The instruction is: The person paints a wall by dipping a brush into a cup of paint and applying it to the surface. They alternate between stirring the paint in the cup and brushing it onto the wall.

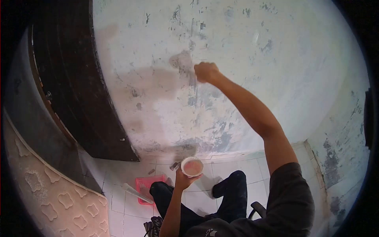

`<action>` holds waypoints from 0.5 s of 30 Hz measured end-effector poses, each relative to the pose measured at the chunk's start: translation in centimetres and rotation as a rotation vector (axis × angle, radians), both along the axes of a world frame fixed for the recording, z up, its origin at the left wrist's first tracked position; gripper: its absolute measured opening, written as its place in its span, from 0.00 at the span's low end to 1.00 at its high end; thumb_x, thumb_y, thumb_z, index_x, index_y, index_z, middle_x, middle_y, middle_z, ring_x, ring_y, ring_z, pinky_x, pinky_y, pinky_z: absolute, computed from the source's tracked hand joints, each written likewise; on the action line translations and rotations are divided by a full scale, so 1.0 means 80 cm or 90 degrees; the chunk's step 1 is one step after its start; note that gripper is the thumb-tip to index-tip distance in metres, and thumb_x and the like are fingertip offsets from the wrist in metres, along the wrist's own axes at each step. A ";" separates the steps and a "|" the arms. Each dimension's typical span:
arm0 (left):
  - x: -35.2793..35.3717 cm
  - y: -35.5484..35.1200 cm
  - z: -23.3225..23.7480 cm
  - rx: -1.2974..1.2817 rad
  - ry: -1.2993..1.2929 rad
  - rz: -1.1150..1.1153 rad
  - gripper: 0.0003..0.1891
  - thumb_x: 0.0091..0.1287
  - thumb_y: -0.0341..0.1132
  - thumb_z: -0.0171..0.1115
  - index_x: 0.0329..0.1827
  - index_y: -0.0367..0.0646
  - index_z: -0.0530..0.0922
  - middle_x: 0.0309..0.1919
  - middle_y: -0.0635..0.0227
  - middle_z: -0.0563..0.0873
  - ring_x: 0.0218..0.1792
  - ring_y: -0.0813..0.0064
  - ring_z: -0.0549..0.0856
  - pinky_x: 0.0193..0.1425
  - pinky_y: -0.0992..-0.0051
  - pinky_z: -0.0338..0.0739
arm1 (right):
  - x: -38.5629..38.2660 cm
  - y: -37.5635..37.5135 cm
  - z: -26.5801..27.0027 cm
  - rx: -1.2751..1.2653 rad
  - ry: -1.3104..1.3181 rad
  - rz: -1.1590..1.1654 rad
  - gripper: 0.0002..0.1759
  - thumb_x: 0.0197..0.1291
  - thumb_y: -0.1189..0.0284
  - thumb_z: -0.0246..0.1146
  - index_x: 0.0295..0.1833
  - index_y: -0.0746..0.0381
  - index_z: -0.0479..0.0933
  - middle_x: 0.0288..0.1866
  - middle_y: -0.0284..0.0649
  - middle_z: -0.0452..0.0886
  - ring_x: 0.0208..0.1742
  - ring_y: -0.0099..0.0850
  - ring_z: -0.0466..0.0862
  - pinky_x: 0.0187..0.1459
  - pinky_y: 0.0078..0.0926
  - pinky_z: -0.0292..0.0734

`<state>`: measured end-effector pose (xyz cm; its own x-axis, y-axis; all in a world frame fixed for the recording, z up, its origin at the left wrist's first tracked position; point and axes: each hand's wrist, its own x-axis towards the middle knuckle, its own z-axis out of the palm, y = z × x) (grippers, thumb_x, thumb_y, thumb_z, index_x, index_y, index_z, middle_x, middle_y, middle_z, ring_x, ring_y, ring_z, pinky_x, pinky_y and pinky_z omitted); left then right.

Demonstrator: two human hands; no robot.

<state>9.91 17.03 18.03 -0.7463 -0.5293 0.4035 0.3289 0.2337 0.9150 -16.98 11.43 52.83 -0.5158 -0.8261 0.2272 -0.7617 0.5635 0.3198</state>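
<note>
From where I stood, the left hand (184, 180) grasped a bowl (192, 166) of pinkish paste above the floor tiles (241, 196). The right hand (206, 72) was clenched by the patchy wall (244, 43) — around what, if anything, I couldn't tell.

Fingertips of right hand (206, 72) not resolved; any held item obscured. Left hand (183, 181) partly hidden by bowl (192, 158). Pink basket (141, 185) partly covered by knee (158, 188). Door (67, 59) cut off at top edge
</note>
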 end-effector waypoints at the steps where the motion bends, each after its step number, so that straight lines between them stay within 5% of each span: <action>1: -0.001 0.000 -0.002 0.004 -0.004 0.003 0.36 0.42 0.35 0.85 0.55 0.36 0.75 0.48 0.60 0.85 0.50 0.67 0.85 0.56 0.68 0.80 | -0.001 -0.001 0.021 -0.049 0.004 -0.002 0.14 0.61 0.74 0.56 0.48 0.60 0.84 0.53 0.45 0.84 0.54 0.42 0.85 0.48 0.38 0.81; 7: -0.002 0.003 0.006 0.002 -0.005 0.008 0.36 0.42 0.35 0.84 0.55 0.36 0.76 0.48 0.60 0.85 0.49 0.67 0.85 0.56 0.67 0.79 | -0.013 -0.013 0.158 -0.226 0.107 -0.013 0.15 0.57 0.74 0.57 0.48 0.60 0.83 0.51 0.47 0.85 0.52 0.44 0.85 0.48 0.41 0.81; 15: 0.004 0.008 0.018 -0.068 0.003 0.055 0.34 0.43 0.35 0.84 0.54 0.36 0.76 0.47 0.60 0.86 0.49 0.66 0.85 0.56 0.67 0.79 | -0.019 -0.027 0.239 -0.351 0.269 0.013 0.13 0.60 0.72 0.57 0.46 0.57 0.84 0.46 0.44 0.87 0.46 0.40 0.88 0.42 0.38 0.83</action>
<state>10.24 17.70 19.49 -0.6977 -0.5455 0.4644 0.3069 0.3582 0.8818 -18.48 9.24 71.95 -0.2762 -0.5411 0.7943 -0.6478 0.7153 0.2621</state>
